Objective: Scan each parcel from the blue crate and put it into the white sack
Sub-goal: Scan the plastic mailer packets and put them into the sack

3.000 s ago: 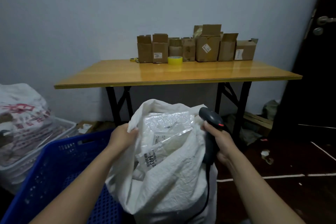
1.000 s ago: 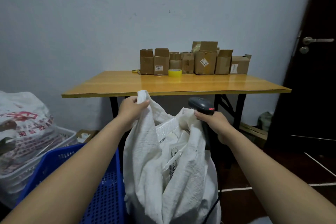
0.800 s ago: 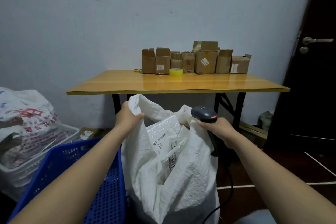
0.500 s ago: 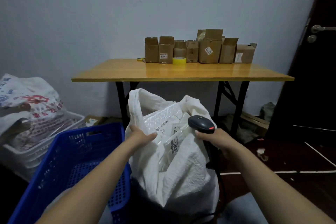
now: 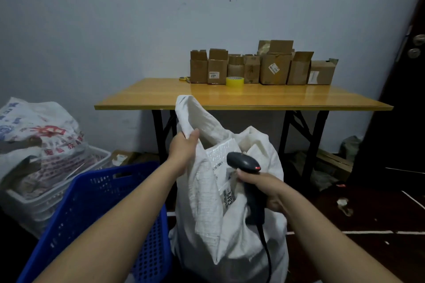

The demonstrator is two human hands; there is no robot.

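The table (image 5: pixel 253 99) is standing against a pale grey-blue wall (image 5: pixel 115 18). Its glossy yellow top is catching the light, and its black folding legs are showing underneath. A row of open cardboard boxes (image 5: pixel 273 69) is sitting along the table's back edge, by the wall. A yellow tape roll (image 5: pixel 234 81) is lying just in front of them. A small yellow-handled tool (image 5: pixel 184 79), too small to make out, is lying at the row's left end. To the right of the table, a dark door (image 5: pixel 404 99) with a metal handle is filling the edge of the view. The floor (image 5: pixel 368 209) in front of the table is dark, with white lines running across it. Scraps are lying under the table's right side.

In front of the table, the sack (image 5: pixel 207 202) is standing open on the floor. The left hand (image 5: pixel 182 147) is gripping the sack's raised rim, its fingers curled round the cloth. The right hand (image 5: pixel 264 188) is wrapped round the handle of a dark scanner (image 5: pixel 243 163) and is holding it over the sack's mouth. The scanner's cable is hanging down the sack's front. Parcels (image 5: pixel 220 151) in shiny wrap with printed labels are lying inside the sack, just behind the scanner.

The blue crate (image 5: pixel 92 202) is standing in front of the table's left end, beside the sack, and the left arm is hiding most of its inside. Further left of the table, a printed bag (image 5: pixel 39 135) is resting on a white basket (image 5: pixel 46 204).
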